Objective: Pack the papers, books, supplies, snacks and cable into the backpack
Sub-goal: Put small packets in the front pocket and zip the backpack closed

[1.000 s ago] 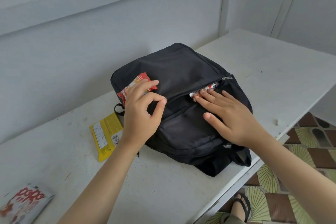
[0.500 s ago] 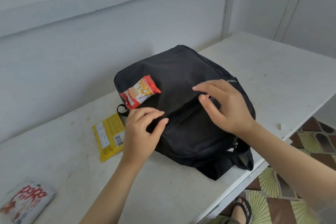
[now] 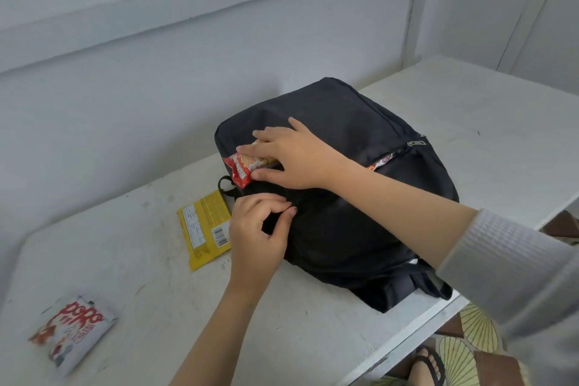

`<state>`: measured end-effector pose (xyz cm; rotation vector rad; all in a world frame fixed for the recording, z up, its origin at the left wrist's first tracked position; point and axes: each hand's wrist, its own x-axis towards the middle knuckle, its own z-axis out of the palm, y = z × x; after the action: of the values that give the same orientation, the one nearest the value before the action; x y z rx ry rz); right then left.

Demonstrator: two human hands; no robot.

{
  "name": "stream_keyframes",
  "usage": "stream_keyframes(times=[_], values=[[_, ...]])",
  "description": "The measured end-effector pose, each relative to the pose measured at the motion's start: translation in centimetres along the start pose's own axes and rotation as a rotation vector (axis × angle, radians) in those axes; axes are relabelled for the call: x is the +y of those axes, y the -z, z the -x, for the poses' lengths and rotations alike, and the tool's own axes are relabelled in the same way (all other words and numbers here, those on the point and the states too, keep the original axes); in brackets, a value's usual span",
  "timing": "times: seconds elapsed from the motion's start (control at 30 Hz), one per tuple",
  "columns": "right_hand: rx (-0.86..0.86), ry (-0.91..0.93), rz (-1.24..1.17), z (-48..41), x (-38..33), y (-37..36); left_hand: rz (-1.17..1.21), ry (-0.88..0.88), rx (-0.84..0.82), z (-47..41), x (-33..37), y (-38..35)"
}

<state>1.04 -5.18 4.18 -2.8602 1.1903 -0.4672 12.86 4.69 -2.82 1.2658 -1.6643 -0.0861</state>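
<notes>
A black backpack [image 3: 344, 122] lies flat on the white table [image 3: 488, 122]. On its left part lies a red snack packet [image 3: 239, 169]. My right hand [image 3: 294, 160] reaches across and grips this packet, fingers over it and thumb at its lower edge. Just below, my left hand [image 3: 257, 235] pinches the fabric edge of the backpack's front pocket. Near the zipper pull [image 3: 415, 143] the front pocket gapes, and another snack wrapper [image 3: 380, 163] shows inside.
A yellow snack packet [image 3: 203, 226] lies on the table against the backpack's left side. Near the table's front left corner lies a white and red snack packet [image 3: 72, 332]. A wall runs behind. The table's edge is at lower right, above a tiled floor and a sandalled foot [image 3: 429, 367].
My right hand left the pocket opening by the zipper and crossed to the red packet, which it now grips. My left hand stayed at the pocket edge, holding the fabric.
</notes>
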Motion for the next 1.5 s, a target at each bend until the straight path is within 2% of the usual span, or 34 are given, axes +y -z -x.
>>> stream_keyframes(times=[0.1, 0.23, 0.37, 0.57, 0.73, 0.87, 1.0, 1.13, 1.23, 1.3, 1.43, 1.5], values=[[0.052, -0.015, -0.025, 0.3, 0.6, 0.1, -0.014, -0.010, -0.055, -0.2, -0.1, 0.1], [0.349, -0.031, -0.099, 2.3, 1.1, 0.7, -0.025, -0.031, -0.137, -1.1, 0.0, 0.4], [0.588, -0.151, -0.120, 5.9, 1.8, 1.6, -0.070, -0.059, -0.212, -2.8, 0.5, 0.4], [0.663, -0.316, -0.107, 11.4, 2.0, 1.0, -0.200, -0.061, -0.369, -5.8, 1.9, -0.9], [0.687, -0.336, -0.167, 14.5, 0.8, -0.1, -0.171, -0.068, -0.295, -6.8, 2.3, -1.5], [0.589, -0.287, -0.143, 15.4, 0.0, -0.6, -0.077, -0.036, -0.091, -8.2, 2.7, -1.0], [0.522, -0.252, -0.158, 14.0, 0.7, -0.6, -0.046, -0.125, 0.033, -9.4, 4.3, -0.6], [0.594, -0.251, -0.038, 11.5, 1.5, -0.3, -0.055, -0.234, 0.080, -9.6, 5.2, -0.1], [0.552, -0.239, 0.035, 10.6, 1.2, -0.3, -0.065, -0.249, 0.072, -9.5, 5.1, 0.1], [0.488, -0.212, -0.011, 10.8, 0.9, -0.1, -0.072, -0.250, 0.065, -9.4, 4.9, 0.3], [0.194, -0.208, 0.011, 11.3, 0.6, -0.5, -0.074, -0.262, 0.053, -9.3, 4.9, 0.5], [0.109, -0.230, -0.006, 11.0, 0.8, -0.8, -0.074, -0.274, 0.051, -9.3, 4.8, 0.4]])
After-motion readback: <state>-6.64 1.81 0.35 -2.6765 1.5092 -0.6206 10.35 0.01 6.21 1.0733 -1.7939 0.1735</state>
